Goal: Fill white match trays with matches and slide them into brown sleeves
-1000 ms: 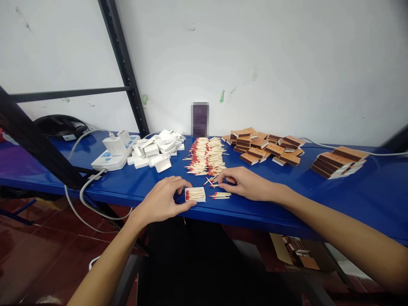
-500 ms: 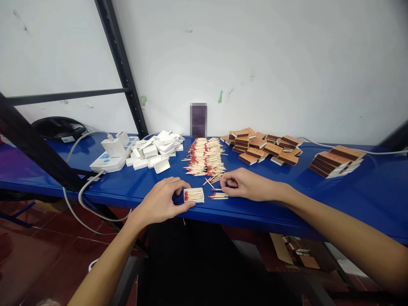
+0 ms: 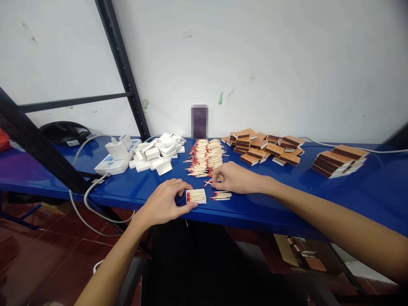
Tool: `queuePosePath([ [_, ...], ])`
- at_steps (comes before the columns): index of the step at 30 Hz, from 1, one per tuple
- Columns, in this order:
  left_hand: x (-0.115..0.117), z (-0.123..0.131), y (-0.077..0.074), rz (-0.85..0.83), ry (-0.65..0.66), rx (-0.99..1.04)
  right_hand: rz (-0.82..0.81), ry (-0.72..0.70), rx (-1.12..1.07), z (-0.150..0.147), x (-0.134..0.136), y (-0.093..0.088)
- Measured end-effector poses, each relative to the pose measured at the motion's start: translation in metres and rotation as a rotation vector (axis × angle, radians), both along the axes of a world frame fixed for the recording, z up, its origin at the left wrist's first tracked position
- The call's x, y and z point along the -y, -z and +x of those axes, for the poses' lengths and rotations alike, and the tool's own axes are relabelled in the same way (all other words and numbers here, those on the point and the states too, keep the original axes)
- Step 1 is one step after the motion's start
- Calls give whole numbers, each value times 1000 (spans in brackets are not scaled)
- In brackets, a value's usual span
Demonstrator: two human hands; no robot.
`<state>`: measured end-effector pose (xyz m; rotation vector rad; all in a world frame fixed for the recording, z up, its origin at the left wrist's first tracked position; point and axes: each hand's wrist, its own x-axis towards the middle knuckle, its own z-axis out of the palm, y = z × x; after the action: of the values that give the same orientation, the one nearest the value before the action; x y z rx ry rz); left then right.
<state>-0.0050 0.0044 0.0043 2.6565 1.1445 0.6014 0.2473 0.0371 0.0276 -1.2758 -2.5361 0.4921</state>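
My left hand [image 3: 166,200] is curled round the left end of a small white matchbox tray [image 3: 204,197], thumb at the front and fingers behind. Red-headed matches [image 3: 195,196] lie inside the tray, their heads to the left. My right hand [image 3: 238,177] is at the near edge of a big match pile [image 3: 206,156], thumb and fingers pinched together at a loose match [image 3: 207,182]. The fingers partly cover that match. Between the tray and my right forearm, several matches [image 3: 222,196] lie side by side on the blue table.
White empty trays [image 3: 156,153] are heaped at the left, beside a power strip [image 3: 116,163] with plugged-in adapters. Brown matchbox sleeves [image 3: 266,146] lie piled behind my right hand, and stacked matchboxes [image 3: 339,160] stand farther right. The blue table's [image 3: 255,212] front edge runs close to the tray.
My right hand has moved away from the small row of matches, back and left to the near edge of the pile. My left hand still holds the tray.
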Motion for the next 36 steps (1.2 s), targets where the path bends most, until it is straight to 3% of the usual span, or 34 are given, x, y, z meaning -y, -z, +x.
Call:
queuePosePath([
  [10, 0, 0, 0, 3, 1, 0, 15, -122, 64, -3, -5, -13],
  [22, 0, 1, -2, -10, -6, 0, 16, -236, 214, -27, -16, -20],
  [28, 0, 0, 0, -8, 2, 6, -20, -133, 28, -7, -8, -34],
  [36, -1, 1, 2, -2, -7, 6, -109, -52, -9, 11, 11, -14],
])
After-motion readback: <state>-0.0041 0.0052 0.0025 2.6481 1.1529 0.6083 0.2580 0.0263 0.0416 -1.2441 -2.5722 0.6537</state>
